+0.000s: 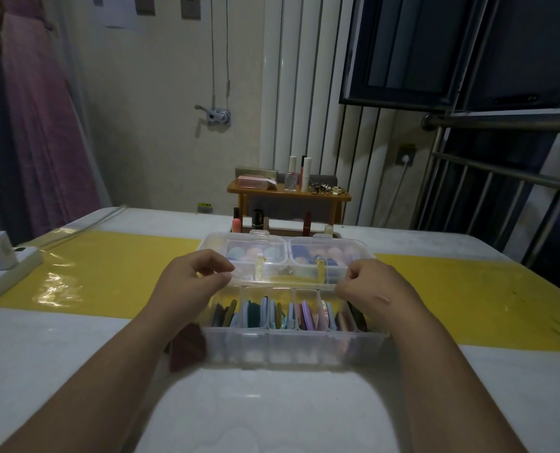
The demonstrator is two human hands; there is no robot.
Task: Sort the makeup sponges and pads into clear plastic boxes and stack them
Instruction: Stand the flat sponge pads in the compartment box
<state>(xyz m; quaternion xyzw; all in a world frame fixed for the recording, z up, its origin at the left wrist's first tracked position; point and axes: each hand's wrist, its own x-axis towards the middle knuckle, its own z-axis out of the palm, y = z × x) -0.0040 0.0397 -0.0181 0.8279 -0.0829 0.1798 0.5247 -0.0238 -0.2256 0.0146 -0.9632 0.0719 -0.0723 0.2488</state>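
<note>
since the sponges (239, 253) already sit in the far, closed sponge box (288, 256) and the pads (304, 313) stand on edge in the near pad box (291, 348), the step in hand looks like the stacking. starting at the left, a dark red piece (187, 348), perhaps a stray pad, lies on the counter (92, 256) just beside the pad box's left end, partly under the forearm. it is blurred, but it should go into a compartment before anything covers that box. the left hand (190, 282) has its fingers (221, 276) curled, thumb against forefinger, pinching the near left corner of the sponge box. in the middle, the two boxes lie with their long sides parallel, touching or nearly so. i cannot tell whether the sponge box is lifted or resting. its near latches, one clear and one yellow, look closed, which matters, since a loose lid would spill. at the right, the right hand (373, 289) is curled the same way at the near right corner, seemingly gripping the rim. to do this well, lift both corners evenly, keep the box level, bring it over the pad box and lower it square, so no upright pad is bent. i see no lid on the pad box, so the seat may be unsteady.
</note>
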